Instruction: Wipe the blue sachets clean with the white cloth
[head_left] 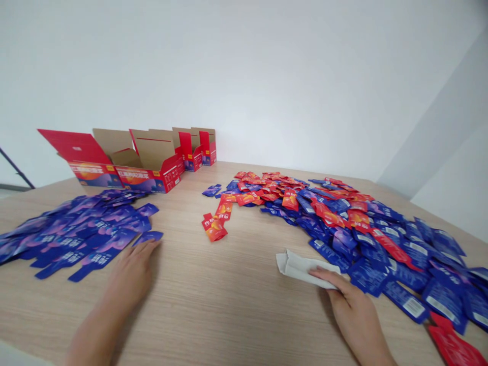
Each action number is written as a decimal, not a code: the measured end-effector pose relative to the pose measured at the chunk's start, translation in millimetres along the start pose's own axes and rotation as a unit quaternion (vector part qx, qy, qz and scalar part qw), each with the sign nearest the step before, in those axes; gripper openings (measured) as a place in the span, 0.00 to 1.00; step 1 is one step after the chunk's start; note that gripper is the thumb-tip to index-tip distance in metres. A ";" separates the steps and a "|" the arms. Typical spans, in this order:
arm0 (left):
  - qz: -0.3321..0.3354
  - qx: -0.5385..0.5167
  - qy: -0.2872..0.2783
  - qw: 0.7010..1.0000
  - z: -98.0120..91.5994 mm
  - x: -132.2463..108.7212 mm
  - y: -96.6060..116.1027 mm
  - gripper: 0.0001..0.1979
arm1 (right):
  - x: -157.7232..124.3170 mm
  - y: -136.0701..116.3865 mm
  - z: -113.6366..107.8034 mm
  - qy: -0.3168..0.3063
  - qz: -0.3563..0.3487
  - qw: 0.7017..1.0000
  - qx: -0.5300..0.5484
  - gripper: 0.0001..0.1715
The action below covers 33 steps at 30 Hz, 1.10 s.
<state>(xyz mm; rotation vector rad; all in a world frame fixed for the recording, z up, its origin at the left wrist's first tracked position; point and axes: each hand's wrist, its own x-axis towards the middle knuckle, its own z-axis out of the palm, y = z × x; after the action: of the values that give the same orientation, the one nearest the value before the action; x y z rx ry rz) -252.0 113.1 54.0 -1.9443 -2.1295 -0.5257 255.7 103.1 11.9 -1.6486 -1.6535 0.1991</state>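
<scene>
My right hand [351,300] is closed on a folded white cloth [305,268], thumb on top. The cloth is just above the table, beside the near edge of a large mixed pile of blue pouches [371,274] and red-orange pouches [328,213]. My left hand [135,269] rests low on the table, palm down. Its fingertips touch a blue pouch [149,236] at the right edge of a layered spread of blue pouches [95,229]. The undersides of the left fingers are hidden.
Several open red cartons [143,175] stand in a row at the back left, flaps up. Two or three orange pouches [214,227] lie apart in the middle of the wooden table [229,305]. A red pouch [455,345] is at the near right. A white wall rises behind.
</scene>
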 end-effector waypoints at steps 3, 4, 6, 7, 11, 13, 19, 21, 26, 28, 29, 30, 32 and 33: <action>-0.022 0.007 -0.001 1.000 0.9 4.9 -23.0 0.29 | 0.6 -0.8 -0.6 -0.005 0.002 1.000 0.000 0.28; -0.027 0.008 -0.004 1.000 1.6 7.3 -30.6 0.29 | 0.7 -1.0 -0.9 -0.008 0.004 1.000 0.001 0.29; -0.032 0.007 -0.012 0.999 3.0 12.4 -44.8 0.23 | 0.6 -1.3 -1.7 -0.013 0.009 1.000 -0.002 0.29; -0.035 0.007 -0.015 0.999 3.1 14.9 -51.0 0.19 | 0.5 -1.4 -2.2 -0.016 0.013 1.000 -0.004 0.29; -0.051 0.014 -0.015 0.998 -2.7 22.1 -66.3 0.20 | 0.2 -2.1 -3.3 -0.024 0.019 1.000 -0.006 0.30; -0.060 0.019 -0.014 0.998 -8.9 24.6 -68.3 0.19 | 0.4 -2.8 -3.3 -0.023 0.017 1.000 -0.004 0.30; -0.081 0.033 -0.009 0.996 -22.2 35.0 -66.2 0.26 | 1.6 -4.2 -4.0 -0.026 0.009 1.000 -0.004 0.29; -0.092 0.039 0.003 0.995 -23.1 37.4 -64.9 0.27 | 1.3 -3.8 -4.2 -0.025 0.006 1.000 -0.002 0.29; -0.097 0.050 0.016 0.994 -24.2 35.8 -58.3 0.26 | 0.4 -2.2 -3.7 -0.021 0.010 1.000 0.000 0.29; -0.091 0.052 0.017 0.994 -24.9 33.9 -55.0 0.26 | 0.7 -2.3 -3.5 -0.022 0.009 1.000 -0.002 0.29; -0.087 0.054 0.017 0.995 -25.4 33.2 -53.7 0.26 | 1.0 -2.6 -3.5 -0.022 0.008 1.000 -0.002 0.29; -0.083 0.056 0.017 0.995 -26.0 32.5 -52.6 0.25 | 1.2 -3.0 -3.7 -0.021 0.008 1.000 -0.003 0.29; -0.073 0.062 0.015 0.995 -27.3 31.5 -51.5 0.25 | 1.4 -3.7 -4.2 -0.021 0.006 1.000 -0.004 0.29; -0.069 0.065 0.013 0.995 -28.1 31.1 -51.4 0.25 | 1.3 -3.9 -4.5 -0.021 0.005 1.000 -0.005 0.28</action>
<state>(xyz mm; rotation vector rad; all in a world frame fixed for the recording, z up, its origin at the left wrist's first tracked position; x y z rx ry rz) -308.6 127.0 85.7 -1.7224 -2.2322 -0.4227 255.5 101.9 17.9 -1.6704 -1.6790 0.2323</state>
